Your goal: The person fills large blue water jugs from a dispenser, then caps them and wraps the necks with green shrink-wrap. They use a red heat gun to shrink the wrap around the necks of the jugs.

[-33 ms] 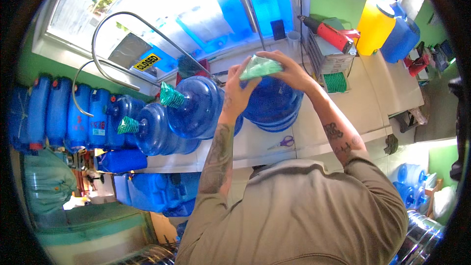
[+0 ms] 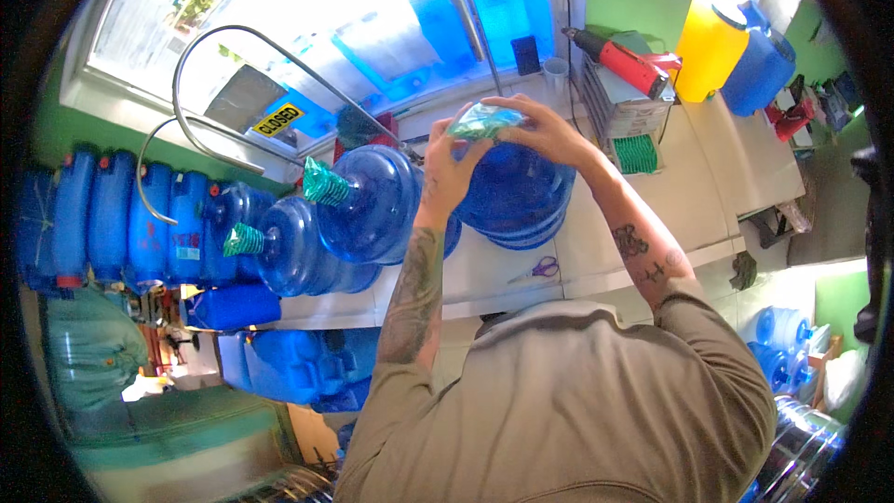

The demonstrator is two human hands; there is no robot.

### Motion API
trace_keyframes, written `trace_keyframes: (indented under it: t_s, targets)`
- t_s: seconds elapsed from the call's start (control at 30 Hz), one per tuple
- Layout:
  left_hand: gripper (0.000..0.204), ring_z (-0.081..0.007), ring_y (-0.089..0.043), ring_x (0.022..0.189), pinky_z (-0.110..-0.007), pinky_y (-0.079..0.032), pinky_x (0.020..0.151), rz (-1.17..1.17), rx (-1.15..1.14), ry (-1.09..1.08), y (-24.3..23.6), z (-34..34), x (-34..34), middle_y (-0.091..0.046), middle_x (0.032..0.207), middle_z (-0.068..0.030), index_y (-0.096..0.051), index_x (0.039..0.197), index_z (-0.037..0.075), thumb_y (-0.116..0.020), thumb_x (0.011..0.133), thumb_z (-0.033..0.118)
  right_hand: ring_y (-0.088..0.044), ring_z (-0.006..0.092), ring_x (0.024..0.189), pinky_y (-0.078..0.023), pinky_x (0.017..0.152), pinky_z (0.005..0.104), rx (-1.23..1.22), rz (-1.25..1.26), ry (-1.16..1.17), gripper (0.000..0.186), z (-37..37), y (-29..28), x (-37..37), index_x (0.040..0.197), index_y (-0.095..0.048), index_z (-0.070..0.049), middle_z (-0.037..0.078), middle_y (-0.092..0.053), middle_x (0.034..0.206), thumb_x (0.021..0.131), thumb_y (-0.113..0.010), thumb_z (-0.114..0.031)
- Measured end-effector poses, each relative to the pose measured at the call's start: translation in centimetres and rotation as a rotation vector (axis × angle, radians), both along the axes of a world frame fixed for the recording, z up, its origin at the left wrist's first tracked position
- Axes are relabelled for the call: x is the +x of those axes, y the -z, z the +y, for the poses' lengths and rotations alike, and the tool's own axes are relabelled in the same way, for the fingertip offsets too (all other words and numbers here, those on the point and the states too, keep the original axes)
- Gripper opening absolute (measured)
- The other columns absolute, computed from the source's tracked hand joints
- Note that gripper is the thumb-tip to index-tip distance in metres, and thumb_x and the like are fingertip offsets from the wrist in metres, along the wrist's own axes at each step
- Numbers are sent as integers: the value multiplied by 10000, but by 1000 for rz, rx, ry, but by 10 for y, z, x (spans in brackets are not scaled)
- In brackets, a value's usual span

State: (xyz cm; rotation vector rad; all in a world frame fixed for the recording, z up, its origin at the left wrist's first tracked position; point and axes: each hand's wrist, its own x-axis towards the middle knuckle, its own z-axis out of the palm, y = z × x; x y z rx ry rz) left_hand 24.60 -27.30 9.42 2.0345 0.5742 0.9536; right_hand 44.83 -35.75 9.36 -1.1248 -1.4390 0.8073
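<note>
Both my hands are closed around a green-and-clear plastic seal (image 2: 486,121) at the top of a large blue water jug (image 2: 517,200). My left hand (image 2: 449,168) grips the seal's left side. My right hand (image 2: 556,135) curls over its right side, fingers bent inward. The jug's neck is hidden behind the seal and hands. To the left, a second blue jug (image 2: 371,214) wears a green striped seal (image 2: 324,183) on its neck. A smaller-looking blue jug (image 2: 307,247) beside it has a similar green seal (image 2: 244,239).
Purple-handled scissors (image 2: 538,269) lie on the white counter (image 2: 466,293) near its front edge. A red heat gun (image 2: 624,65) rests on a box at right, above a stack of green seals (image 2: 636,155). Curved metal pipes (image 2: 177,102) arch at left. Upright blue containers (image 2: 107,214) stand far left.
The seal has tilted and shifted slightly up and left in my hands, and less of its green face shows. My hands have moved only a little with it. The jugs stay put.
</note>
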Motion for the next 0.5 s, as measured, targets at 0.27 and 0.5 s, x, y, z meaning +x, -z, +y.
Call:
trace_keyframes:
  t_s: [0.27, 0.5]
  targets:
    - [476, -239, -579, 1140, -367, -449, 990, 170, 150, -276, -10, -22, -34, -617, 1186, -150, -610, 1258, 3, -760, 860, 216, -638, 161, 933, -512, 855, 332, -67, -205, 238, 328, -48, 21, 73, 1178, -688, -57, 98, -701, 985, 939, -686, -282]
    - [1188, -429, -389, 1376, -498, -353, 1135, -585, 535, -307, -151, -134, -10, -250, 1539, -322, -94, 1531, -39, -571, 812, 778, -586, 113, 768, -494, 704, 278, -614, 62, 1091, 410, -177, 213, 149, 1039, -667, -1, 37, -669, 882, 976, -594, -399]
